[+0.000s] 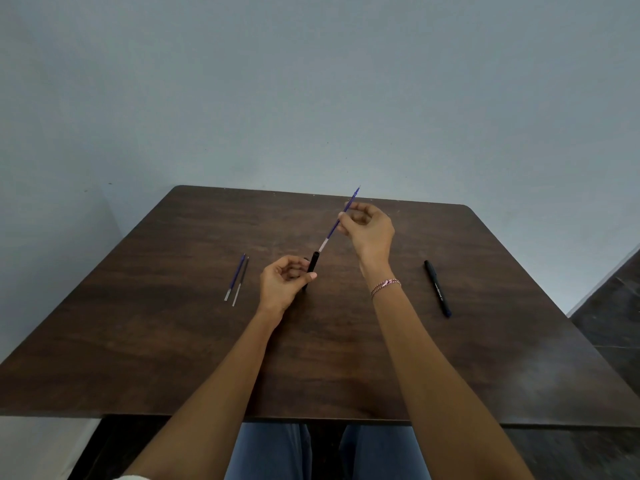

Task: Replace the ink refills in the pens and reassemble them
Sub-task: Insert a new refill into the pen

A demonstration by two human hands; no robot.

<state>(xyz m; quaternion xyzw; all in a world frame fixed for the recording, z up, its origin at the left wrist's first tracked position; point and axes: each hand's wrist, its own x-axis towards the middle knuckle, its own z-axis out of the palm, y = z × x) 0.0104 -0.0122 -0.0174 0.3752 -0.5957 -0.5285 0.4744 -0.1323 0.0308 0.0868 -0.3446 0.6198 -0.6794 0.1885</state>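
The right hand (367, 230) is pinching a blue refill (341, 219) just above the open barrel (313, 262), which the left hand (284, 282) is gripping upright over the worktop (173, 341). To seat it well, I think both should be lining up (no bending). Two refills (237, 279) are lying left, a pen (437, 288) right.

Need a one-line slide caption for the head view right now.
Left hand steadies black pen barrel while right hand holds blue ink refill just above its opening, over dark wooden table.
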